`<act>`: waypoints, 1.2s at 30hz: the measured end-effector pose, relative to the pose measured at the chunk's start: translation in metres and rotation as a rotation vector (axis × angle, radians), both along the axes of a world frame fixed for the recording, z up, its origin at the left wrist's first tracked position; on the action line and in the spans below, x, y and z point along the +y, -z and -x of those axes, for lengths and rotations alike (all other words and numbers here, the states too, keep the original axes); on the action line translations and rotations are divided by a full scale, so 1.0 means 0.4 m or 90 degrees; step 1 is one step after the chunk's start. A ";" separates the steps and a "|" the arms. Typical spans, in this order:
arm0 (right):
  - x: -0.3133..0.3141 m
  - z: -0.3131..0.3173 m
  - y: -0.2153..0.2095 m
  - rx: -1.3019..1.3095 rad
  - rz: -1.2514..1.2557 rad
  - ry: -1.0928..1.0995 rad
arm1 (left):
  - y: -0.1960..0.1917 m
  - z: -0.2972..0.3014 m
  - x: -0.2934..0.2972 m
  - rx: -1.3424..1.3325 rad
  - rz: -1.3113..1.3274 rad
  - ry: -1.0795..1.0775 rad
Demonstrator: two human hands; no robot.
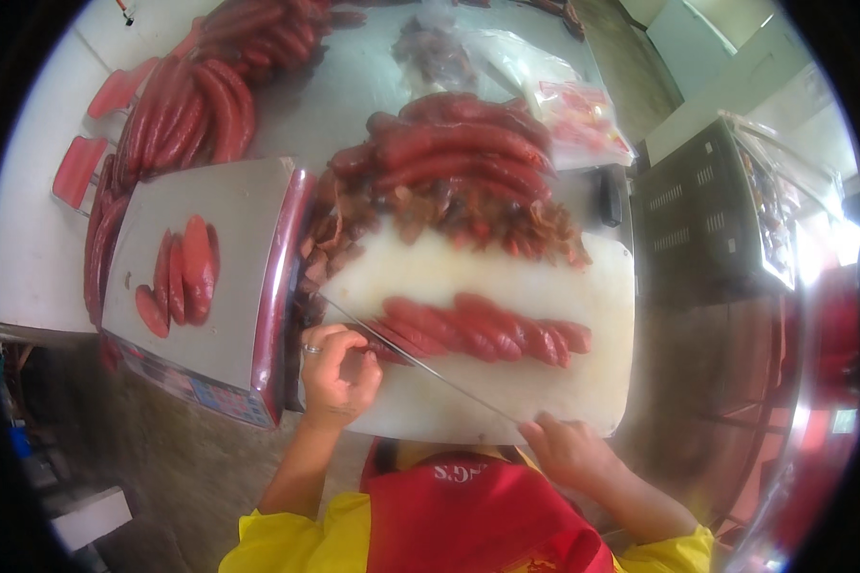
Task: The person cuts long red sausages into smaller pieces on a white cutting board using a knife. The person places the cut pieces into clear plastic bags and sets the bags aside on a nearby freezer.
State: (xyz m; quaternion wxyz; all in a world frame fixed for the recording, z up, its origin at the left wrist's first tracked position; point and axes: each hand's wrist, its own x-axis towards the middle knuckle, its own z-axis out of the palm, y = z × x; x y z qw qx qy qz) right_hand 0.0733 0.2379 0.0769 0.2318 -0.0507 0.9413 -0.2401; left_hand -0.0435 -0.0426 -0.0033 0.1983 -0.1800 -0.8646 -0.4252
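Note:
A long thin knife (430, 372) lies slantwise over the white cutting board (468, 411), its handle in my closed right hand (573, 454). Beneath and beyond the blade stretches a red sausage (492, 329) cut into slanted slices, which lean on one another in a row. My left hand (339, 372), with a ring on one finger, is curled closed at the left end of that row. Its fingertips press against the sausage end there, close to the blade. Several sausage slices (198, 272) rest on the flat steel plate of a scale (239, 205) to the left.
Whole red sausages (459, 143) are stacked behind the board, with brownish peelings (487, 224) along its far edge. A larger sausage heap (177, 115) covers the steel table at the far left. Clear plastic packages (578, 119) lie at back right, near a dark vented metal cabinet (688, 210).

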 end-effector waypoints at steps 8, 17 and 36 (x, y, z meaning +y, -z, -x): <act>0.061 -0.100 -0.137 -0.092 -0.113 0.068 | 0.013 -0.003 0.010 0.022 0.028 -0.006; 0.012 0.018 0.079 -0.001 -0.011 -0.087 | 0.018 -0.044 0.013 -0.005 0.046 -0.049; 0.466 -0.252 0.038 -0.231 0.366 0.491 | -0.080 -0.022 0.277 -0.344 0.125 0.028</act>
